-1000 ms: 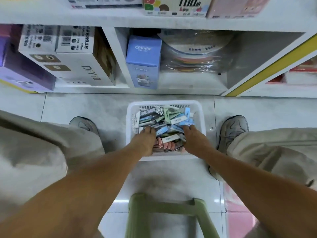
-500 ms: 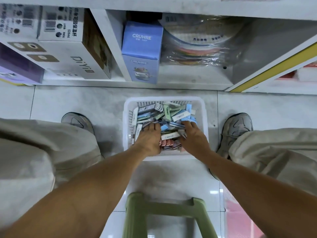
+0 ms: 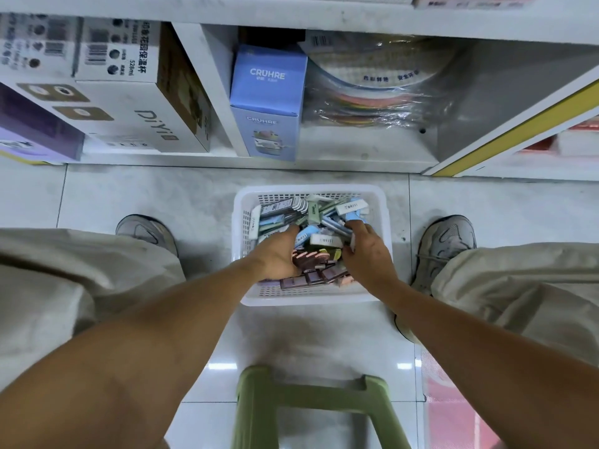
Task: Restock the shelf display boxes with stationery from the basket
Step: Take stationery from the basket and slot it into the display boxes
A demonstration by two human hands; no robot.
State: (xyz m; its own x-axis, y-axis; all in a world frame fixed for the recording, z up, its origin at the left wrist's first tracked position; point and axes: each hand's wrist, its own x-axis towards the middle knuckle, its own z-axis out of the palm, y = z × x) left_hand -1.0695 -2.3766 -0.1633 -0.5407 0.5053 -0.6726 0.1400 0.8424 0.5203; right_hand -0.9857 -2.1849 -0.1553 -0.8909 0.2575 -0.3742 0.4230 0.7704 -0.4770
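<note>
Nearby, green stool (image 3: pixel 311 406), blue carton (image 3: pixel 267 105).

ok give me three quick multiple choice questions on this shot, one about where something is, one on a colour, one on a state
1. Where does the white basket stand?
A. on the floor between the person's shoes
B. on the bottom shelf
C. on the green stool

2. What colour is the CRUHRE box on the shelf?
A. red
B. blue
C. black

3. What are the hands doing?
A. hanging idle outside the basket
B. lifting the basket by its rim
C. both reaching into the stationery packs in the basket

Answers:
1 A, it sits on the floor tiles in front of the shelf, a shoe on either side.
2 B, its faces are light blue.
3 C, the left hand and right hand are down among the packs.
</note>
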